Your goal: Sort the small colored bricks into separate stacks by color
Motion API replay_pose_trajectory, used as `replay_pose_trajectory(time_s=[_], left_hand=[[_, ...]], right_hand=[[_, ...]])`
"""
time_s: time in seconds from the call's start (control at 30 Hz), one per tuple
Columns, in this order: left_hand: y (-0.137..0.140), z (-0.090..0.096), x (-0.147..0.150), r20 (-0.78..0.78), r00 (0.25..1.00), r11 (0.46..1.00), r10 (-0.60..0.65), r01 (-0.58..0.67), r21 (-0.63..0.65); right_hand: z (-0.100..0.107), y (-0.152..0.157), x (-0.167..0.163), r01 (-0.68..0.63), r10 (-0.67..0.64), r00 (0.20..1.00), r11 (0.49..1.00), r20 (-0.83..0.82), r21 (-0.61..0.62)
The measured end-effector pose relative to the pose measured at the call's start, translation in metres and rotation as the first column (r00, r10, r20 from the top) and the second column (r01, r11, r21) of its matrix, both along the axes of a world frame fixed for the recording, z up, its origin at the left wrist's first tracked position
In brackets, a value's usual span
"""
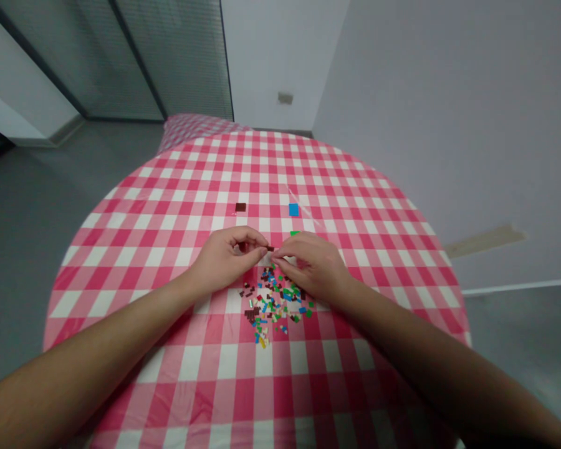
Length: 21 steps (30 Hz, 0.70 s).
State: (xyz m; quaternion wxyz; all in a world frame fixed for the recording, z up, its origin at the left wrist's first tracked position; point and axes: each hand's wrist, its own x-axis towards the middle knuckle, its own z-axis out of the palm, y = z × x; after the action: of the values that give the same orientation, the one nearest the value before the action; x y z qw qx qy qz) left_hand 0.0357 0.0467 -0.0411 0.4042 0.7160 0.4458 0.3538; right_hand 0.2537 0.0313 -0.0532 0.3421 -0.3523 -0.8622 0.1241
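Observation:
Over the loose building bricks, my left hand [229,257] pinches a small dark brown brick [270,249] between thumb and fingertips. Close against its right end, my right hand [312,260] has its thumb and fingers closed together. Whether those fingertips grip the same brick or another tiny piece is too small to tell. Below both hands lies a scattered pile of tiny bricks [275,304] in brown, blue, green, white, red and yellow. A green piece [294,233] shows partly behind my right hand.
A brown square plate [240,207] and a blue square plate [293,210] lie farther back on the round table's red-and-white checked cloth [177,206]. A wall [449,112] rises to the right, and a glass partition [182,56] stands behind at the left.

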Motion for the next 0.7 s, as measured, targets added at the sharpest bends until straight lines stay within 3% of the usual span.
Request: replay_pose_trajectory(time_s=[0.1, 0.2, 0.27, 0.33, 0.47, 0.57, 0.7], left_hand=[[0.001, -0.003, -0.001, -0.035, 0.999, 1.0, -0.021, 0.02, -0.02], [-0.002, -0.004, 0.0, -0.068, 0.986, 0.982, -0.155, 0.147, -0.119], [-0.005, -0.001, 0.001, -0.095, 0.964, 0.958, -0.249, 0.23, -0.173], [-0.008, 0.004, 0.001, -0.162, 0.931, 0.939, -0.326, 0.299, -0.17], [-0.009, 0.011, -0.001, -0.329, 0.819, 0.882, -0.469, 0.455, -0.125], [-0.006, 0.011, -0.005, -0.368, 0.768, 0.836, -0.524, 0.546, -0.052], [-0.004, 0.014, -0.012, -0.38, 0.727, 0.785, -0.571, 0.619, 0.004]], right_hand=[[0.003, -0.007, -0.003, -0.17, 0.168, 0.974, 0.985, 0.15, -0.003], [0.006, -0.019, -0.008, -0.334, 0.351, 0.89, 0.936, 0.291, -0.111], [0.007, -0.024, -0.011, -0.367, 0.403, 0.872, 0.914, 0.278, -0.174], [0.009, -0.024, -0.009, -0.34, 0.372, 0.909, 0.923, 0.187, -0.18], [0.013, -0.014, 0.001, -0.143, 0.142, 0.99, 0.987, -0.026, -0.077], [0.014, -0.007, 0.007, -0.03, 0.025, 0.993, 0.999, -0.114, -0.044], [0.013, -0.005, 0.008, 0.019, -0.028, 0.99, 0.997, -0.137, -0.071]])
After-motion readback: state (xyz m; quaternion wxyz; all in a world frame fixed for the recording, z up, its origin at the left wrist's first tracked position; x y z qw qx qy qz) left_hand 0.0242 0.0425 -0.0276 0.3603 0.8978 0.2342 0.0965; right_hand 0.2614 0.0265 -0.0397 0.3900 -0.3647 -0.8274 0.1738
